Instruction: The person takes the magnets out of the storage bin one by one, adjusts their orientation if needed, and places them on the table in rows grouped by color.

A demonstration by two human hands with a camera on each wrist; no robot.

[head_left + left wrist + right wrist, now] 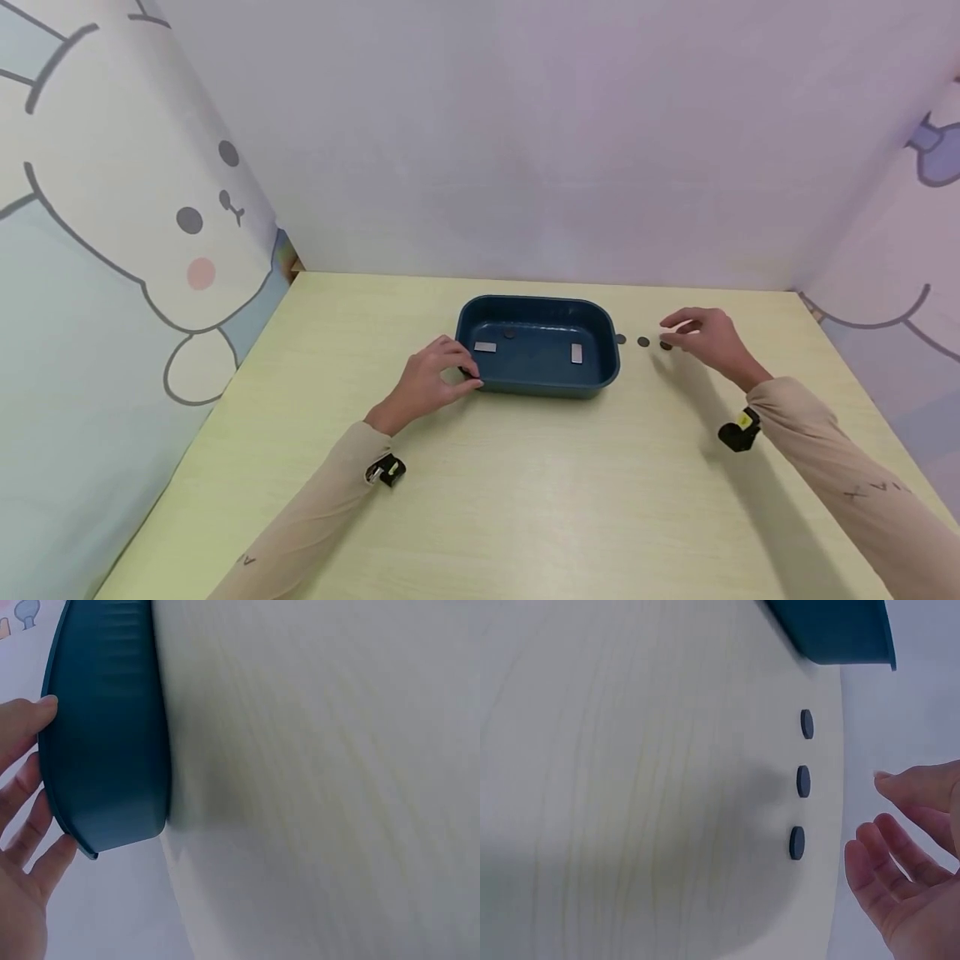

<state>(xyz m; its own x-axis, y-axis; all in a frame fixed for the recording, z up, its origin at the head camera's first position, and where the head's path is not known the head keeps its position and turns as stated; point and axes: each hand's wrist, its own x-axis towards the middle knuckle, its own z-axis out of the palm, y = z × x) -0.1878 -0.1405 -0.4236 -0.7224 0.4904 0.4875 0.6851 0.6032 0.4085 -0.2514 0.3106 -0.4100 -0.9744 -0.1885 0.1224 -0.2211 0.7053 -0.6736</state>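
A dark blue rectangular tub (536, 389) stands on the table. My left hand (427, 379) holds its near left corner, thumb and fingers at the rim, as the left wrist view also shows. Inside the tub lie a light rectangular piece (485, 347), a second such piece (577, 353) and a dark round disc (510, 333). Three dark discs stretch in a row from the tub's right side: a near one (807, 724), a middle one (803, 781) and an outer one (797, 843). Over the outer disc hovers my right hand (705, 337), fingers loosely bent, thumb apart, nothing between them.
The pale wood-look table (525, 500) ends at a plain light back wall (525, 167). Side panels with cartoon animals (135, 192) flank it. Each sleeve carries a small black wrist camera (741, 431).
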